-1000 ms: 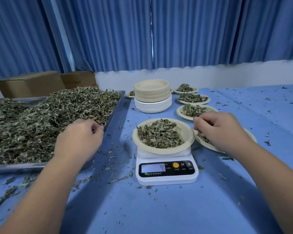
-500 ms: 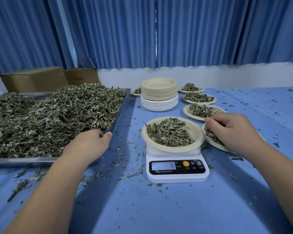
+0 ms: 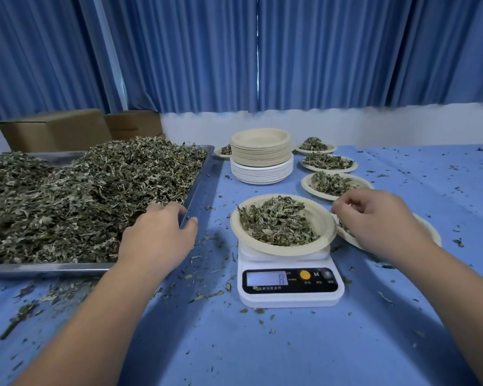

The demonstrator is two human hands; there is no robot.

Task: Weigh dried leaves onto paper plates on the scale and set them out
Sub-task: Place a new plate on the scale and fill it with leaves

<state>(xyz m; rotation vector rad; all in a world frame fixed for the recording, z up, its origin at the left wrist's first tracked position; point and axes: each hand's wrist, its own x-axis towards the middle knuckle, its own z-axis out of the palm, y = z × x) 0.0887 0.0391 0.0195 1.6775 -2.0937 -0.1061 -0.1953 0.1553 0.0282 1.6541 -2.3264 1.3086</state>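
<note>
A white kitchen scale (image 3: 290, 285) stands at the table's centre, its display reading 8. On it sits a paper plate (image 3: 322, 222) holding a mound of dried leaves (image 3: 276, 221). My right hand (image 3: 374, 218) hovers just right of that plate's rim, above a neighbouring filled plate (image 3: 430, 232), its fingertips pinched together on a small bit of dried leaf. My left hand (image 3: 156, 235) rests on the near right corner of the metal tray (image 3: 53, 267), fingers loosely bent over the rim and holding nothing. The tray carries a big heap of dried leaves (image 3: 81, 196).
A stack of empty paper plates (image 3: 261, 151) stands behind the scale. Three filled plates (image 3: 328, 162) line up at the back right, another (image 3: 223, 150) behind the stack. Leaf crumbs litter the blue tablecloth (image 3: 262, 352). Cardboard boxes (image 3: 56, 129) sit behind the tray.
My left hand slid off the leaf heap to the tray's right rim. My right hand stayed by the plate's edge. The scale reading dropped from 9 to 8.
</note>
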